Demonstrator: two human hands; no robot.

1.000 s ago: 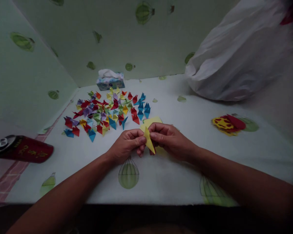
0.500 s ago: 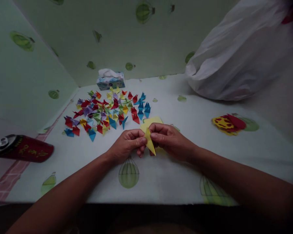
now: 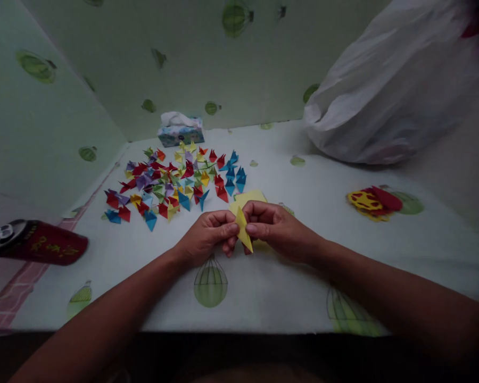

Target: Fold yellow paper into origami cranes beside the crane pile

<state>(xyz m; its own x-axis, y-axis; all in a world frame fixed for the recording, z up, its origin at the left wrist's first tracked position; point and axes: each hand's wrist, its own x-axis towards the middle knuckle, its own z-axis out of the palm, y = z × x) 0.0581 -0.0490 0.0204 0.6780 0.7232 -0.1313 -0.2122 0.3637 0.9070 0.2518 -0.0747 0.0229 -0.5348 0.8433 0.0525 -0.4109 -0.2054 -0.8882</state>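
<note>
Holds left hand point(image 3: 207, 236) and right hand point(image 3: 281, 231) close together at the centre, both closed in a pinch between thumb and fingers. Sits before a wide tabletop point(image 3: 279, 303) covered in pale cloth with green balloon prints. Has a bulky white bag point(image 3: 375, 106) at the back right, and beyond the left hand a broad scatter of folded paper figures point(image 3: 188, 169) in red, blue, purple, green, yellow and orange. Shows a tissue box point(image 3: 180, 135) just behind the scatter, with white tissue rising from its top. Shows also a dark red can point(image 3: 43, 243) with yellow characters at far left, red and yellow pieces point(image 3: 386, 201) lying together well to the right, and pale yellow paper point(image 3: 256, 197) just beyond the fingers, partly hidden by the right hand. Grips, between both sets of fingertips, a narrow folded yellow paper point(image 3: 243, 230), with one sharp tip pointing down toward the near edge.
</note>
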